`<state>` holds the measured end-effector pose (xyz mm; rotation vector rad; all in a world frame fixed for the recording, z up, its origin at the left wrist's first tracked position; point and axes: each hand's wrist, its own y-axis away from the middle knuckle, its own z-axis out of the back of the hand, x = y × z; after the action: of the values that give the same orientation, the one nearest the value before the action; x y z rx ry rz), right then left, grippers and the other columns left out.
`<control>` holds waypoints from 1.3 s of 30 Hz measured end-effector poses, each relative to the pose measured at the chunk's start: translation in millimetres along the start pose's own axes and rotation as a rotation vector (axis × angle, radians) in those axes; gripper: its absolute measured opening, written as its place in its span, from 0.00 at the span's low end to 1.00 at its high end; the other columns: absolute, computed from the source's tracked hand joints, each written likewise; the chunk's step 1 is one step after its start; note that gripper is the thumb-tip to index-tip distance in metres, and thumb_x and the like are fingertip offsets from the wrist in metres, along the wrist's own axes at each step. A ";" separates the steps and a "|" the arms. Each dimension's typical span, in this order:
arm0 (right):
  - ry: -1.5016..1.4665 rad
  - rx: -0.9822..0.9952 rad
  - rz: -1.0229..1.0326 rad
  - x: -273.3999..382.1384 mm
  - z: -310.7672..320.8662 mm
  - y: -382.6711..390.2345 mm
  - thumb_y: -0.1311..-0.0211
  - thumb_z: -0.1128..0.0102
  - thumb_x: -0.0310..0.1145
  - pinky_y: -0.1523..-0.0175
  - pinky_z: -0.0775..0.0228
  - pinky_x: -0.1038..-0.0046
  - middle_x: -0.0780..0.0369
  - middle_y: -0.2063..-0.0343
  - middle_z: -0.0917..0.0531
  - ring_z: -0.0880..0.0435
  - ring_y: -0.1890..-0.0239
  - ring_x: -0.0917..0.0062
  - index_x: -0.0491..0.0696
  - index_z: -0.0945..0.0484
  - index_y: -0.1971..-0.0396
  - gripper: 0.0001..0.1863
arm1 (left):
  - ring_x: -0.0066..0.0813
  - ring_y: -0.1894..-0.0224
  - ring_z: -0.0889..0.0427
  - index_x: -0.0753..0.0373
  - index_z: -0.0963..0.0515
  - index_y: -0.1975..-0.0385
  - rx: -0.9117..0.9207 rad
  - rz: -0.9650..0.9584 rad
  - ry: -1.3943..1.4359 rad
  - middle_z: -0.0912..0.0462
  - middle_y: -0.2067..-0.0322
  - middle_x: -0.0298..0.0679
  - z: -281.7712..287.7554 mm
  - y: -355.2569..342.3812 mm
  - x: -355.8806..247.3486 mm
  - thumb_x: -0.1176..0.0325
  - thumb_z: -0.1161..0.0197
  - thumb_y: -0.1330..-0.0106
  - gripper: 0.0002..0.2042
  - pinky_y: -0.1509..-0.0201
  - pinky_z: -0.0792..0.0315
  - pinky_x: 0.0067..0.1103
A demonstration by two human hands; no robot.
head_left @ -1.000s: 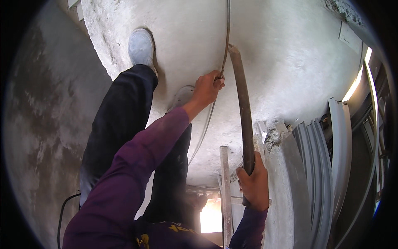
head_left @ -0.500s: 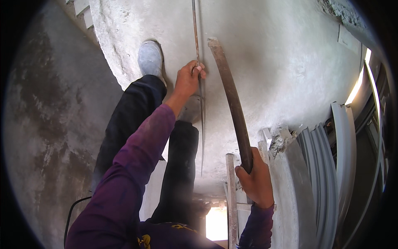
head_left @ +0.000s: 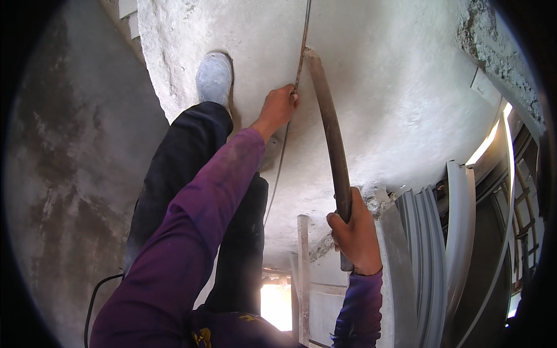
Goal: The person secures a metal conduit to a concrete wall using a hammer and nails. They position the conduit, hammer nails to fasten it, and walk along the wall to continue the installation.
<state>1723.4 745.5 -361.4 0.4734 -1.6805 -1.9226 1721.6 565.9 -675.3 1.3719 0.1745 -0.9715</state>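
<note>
My left hand (head_left: 279, 109) is closed around a thin metal rod (head_left: 305, 29), which runs up past the top of the view and down toward my legs. In my right hand (head_left: 358, 236) is a dark, rusty metal pipe (head_left: 329, 124), gripped close to its near end. A short stub of the pipe shows below my fist. The pipe's far end meets the rod just above my left hand; whether the rod enters it or only lies against it, I cannot tell.
I stand on a pale concrete slab (head_left: 394, 104), one grey shoe (head_left: 214, 78) near its broken left edge. A lower dark surface (head_left: 75, 174) lies beyond that edge. Grey corrugated sheets (head_left: 426, 232) stand at right, wooden bars (head_left: 303, 278) at the bottom. A black cable (head_left: 93, 301) curves at lower left.
The pipe's far end, apart from the rod before, is now at it. The rod leans more to the right at its top, and my left hand has shifted right. The whole view has shifted too.
</note>
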 end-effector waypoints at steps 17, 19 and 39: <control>0.000 0.030 -0.029 26.4 3.0 -5.8 0.38 0.42 0.29 0.64 0.28 0.55 0.49 0.75 0.21 0.17 0.72 0.52 0.42 0.32 0.52 0.16 | 0.63 0.58 0.15 0.67 0.19 0.58 -0.024 0.015 -0.162 0.15 0.66 0.60 1.0 -7.6 8.6 0.69 0.39 0.28 0.08 0.52 0.24 0.47; 0.007 0.048 0.007 18.5 5.3 -13.6 0.38 0.42 0.28 0.63 0.27 0.54 0.49 0.75 0.21 0.17 0.72 0.51 0.42 0.32 0.52 0.16 | 0.62 0.57 0.15 0.66 0.18 0.57 -0.052 0.014 -0.171 0.14 0.66 0.60 -4.3 -8.5 9.7 0.69 0.40 0.28 0.08 0.51 0.23 0.47; -0.011 -0.198 0.096 1.1 -100.6 -53.0 0.39 0.43 0.26 0.64 0.24 0.53 0.44 0.75 0.19 0.14 0.70 0.47 0.39 0.34 0.51 0.18 | 0.62 0.53 0.15 0.62 0.18 0.50 -0.121 0.243 -0.161 0.13 0.60 0.59 -23.9 13.0 24.2 0.60 0.39 0.25 0.14 0.47 0.23 0.46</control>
<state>1772.7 669.1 -429.6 0.2998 -1.4721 -1.9980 1755.2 573.8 -686.7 1.1677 -0.0529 -0.8487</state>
